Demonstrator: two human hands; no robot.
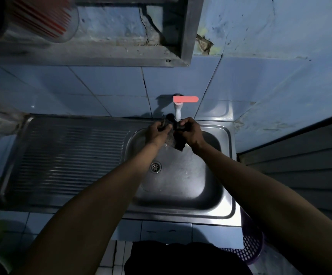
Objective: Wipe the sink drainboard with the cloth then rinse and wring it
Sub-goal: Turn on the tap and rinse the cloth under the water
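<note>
A dark cloth [176, 140] hangs bunched between both hands, right under the white tap spout [177, 114] with its red lever [186, 99]. My left hand [158, 132] grips the cloth's left end, fingers curled round it. On the other side my right hand [190, 131] grips the right end. Both hands are over the back of the steel sink basin [181, 175]. Water wets the basin floor near the drain [155, 167]. The ribbed drainboard [66, 155] lies to the left of the basin.
A blue tiled wall stands behind the sink. A metal shelf [121, 52] juts out above, with a clear container with red stripes [42, 18] at its left. A purple perforated basket [250, 249] sits low at the right, beside grey slatted panels.
</note>
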